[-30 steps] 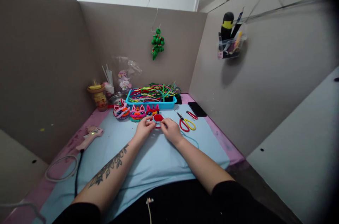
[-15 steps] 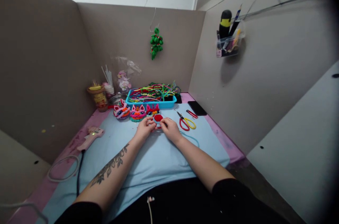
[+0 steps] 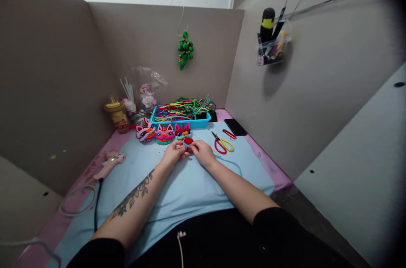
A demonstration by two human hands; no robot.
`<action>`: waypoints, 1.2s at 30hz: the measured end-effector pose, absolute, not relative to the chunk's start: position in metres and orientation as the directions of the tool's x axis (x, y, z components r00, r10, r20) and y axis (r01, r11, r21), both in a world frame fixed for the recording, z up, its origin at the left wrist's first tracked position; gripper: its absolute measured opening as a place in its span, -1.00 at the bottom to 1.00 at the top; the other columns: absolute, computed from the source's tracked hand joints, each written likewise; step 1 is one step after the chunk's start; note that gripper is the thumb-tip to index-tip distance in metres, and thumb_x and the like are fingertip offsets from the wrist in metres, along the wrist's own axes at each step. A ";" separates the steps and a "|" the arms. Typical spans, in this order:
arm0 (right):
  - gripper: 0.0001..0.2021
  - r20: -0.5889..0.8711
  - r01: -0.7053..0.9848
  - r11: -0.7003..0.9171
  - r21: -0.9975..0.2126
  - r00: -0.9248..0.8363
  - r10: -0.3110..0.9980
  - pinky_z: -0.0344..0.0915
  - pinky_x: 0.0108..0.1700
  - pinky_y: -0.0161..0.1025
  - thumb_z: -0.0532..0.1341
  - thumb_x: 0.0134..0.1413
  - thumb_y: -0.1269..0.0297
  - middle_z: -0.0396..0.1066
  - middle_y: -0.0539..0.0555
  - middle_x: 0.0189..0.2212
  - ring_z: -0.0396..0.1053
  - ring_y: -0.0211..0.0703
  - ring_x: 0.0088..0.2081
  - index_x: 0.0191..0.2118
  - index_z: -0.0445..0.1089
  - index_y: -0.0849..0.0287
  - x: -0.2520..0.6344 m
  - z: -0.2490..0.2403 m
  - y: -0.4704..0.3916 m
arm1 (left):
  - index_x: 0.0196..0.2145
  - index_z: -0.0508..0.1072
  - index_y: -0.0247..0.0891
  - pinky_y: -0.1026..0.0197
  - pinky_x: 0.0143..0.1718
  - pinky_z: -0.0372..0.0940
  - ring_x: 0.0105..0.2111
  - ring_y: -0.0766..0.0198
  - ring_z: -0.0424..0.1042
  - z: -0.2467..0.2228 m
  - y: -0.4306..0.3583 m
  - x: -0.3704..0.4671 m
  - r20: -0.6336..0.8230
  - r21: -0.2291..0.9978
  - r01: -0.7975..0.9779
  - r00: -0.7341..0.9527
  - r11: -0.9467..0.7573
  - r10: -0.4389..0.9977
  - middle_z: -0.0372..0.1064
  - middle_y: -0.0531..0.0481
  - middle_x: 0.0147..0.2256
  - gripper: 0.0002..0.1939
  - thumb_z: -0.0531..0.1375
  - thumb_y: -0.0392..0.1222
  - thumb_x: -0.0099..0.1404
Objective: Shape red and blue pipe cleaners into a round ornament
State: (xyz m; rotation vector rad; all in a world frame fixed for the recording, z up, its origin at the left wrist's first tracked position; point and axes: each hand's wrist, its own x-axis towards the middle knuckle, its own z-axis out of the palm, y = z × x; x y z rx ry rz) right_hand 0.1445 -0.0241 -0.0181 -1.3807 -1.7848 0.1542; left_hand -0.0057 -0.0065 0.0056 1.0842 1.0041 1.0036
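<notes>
Between my hands is a small round red piece with a light-blue edge (image 3: 188,141), held just above the cloth. My left hand (image 3: 173,152) has its fingers closed on its left side. My right hand (image 3: 203,152) pinches at its right edge, where the blue strand seems to pass. A light-blue fuzzy cord (image 3: 233,162) trails from under my right hand over the cloth. Just beyond stand colourful fuzzy animal heads: one pink and white (image 3: 145,132), one pink with a teal base (image 3: 164,134), one red-topped (image 3: 182,131).
A blue tray (image 3: 198,124) heaped with coloured fuzzy stems stands behind. Scissors (image 3: 224,144), a red cutter (image 3: 229,134) and a phone (image 3: 235,127) lie to the right. A pink glue gun (image 3: 109,164) with its cable lies left, near a cup (image 3: 118,118). Partition walls enclose the table.
The round piece has tilted in my fingers, showing less of its red top. The blue cord has shifted a little to the right. My hands stay in nearly the same place.
</notes>
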 end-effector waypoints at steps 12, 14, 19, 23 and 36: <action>-0.89 0.501 0.761 0.348 -0.548 -0.035 0.865 0.22 -0.22 -0.29 0.13 0.06 0.39 0.46 0.03 -0.39 0.37 -0.18 -0.30 -0.38 0.40 0.11 0.140 -0.020 -0.024 | -0.14 0.29 -0.30 0.39 -0.67 0.17 -0.63 0.31 0.43 -0.007 -0.002 -0.006 0.030 0.994 0.102 0.142 -0.045 0.989 0.43 0.03 -0.51 -0.50 0.31 -0.31 -0.07; -0.90 0.505 0.769 0.351 -0.534 -0.043 0.862 0.22 -0.22 -0.30 0.14 0.05 0.39 0.46 0.02 -0.39 0.37 -0.18 -0.30 -0.39 0.40 0.10 0.140 -0.021 -0.024 | -0.13 0.29 -0.30 0.38 -0.66 0.19 -0.63 0.31 0.42 -0.007 -0.001 -0.006 0.054 0.993 0.098 0.143 -0.068 0.988 0.43 0.05 -0.52 -0.49 0.31 -0.31 -0.09; -0.89 0.512 0.786 0.347 -0.512 -0.045 0.858 0.20 -0.23 -0.30 0.13 0.06 0.40 0.43 0.02 -0.41 0.35 -0.18 -0.30 -0.39 0.38 0.11 0.140 -0.020 -0.024 | -0.13 0.29 -0.31 0.38 -0.65 0.19 -0.63 0.33 0.41 -0.005 -0.002 -0.006 0.047 0.993 0.101 0.149 -0.062 0.988 0.44 0.04 -0.50 -0.49 0.30 -0.30 -0.08; -0.89 0.516 0.789 0.332 -0.517 -0.021 0.856 0.19 -0.23 -0.30 0.10 0.08 0.40 0.42 0.02 -0.40 0.34 -0.18 -0.29 -0.38 0.36 0.12 0.140 -0.018 -0.026 | -0.14 0.29 -0.30 0.38 -0.64 0.18 -0.66 0.35 0.39 -0.007 -0.002 -0.007 0.039 0.990 0.129 0.174 -0.062 0.984 0.45 0.05 -0.54 -0.50 0.30 -0.26 -0.07; -0.90 0.510 0.781 0.345 -0.521 -0.040 0.859 0.19 -0.23 -0.30 0.11 0.08 0.40 0.41 0.03 -0.38 0.34 -0.17 -0.29 -0.38 0.35 0.12 0.139 -0.021 -0.023 | -0.15 0.28 -0.28 0.37 -0.66 0.19 -0.69 0.46 0.32 -0.004 -0.003 -0.004 -0.014 0.999 0.043 0.169 0.006 0.985 0.39 0.03 -0.37 -0.53 0.31 -0.23 -0.04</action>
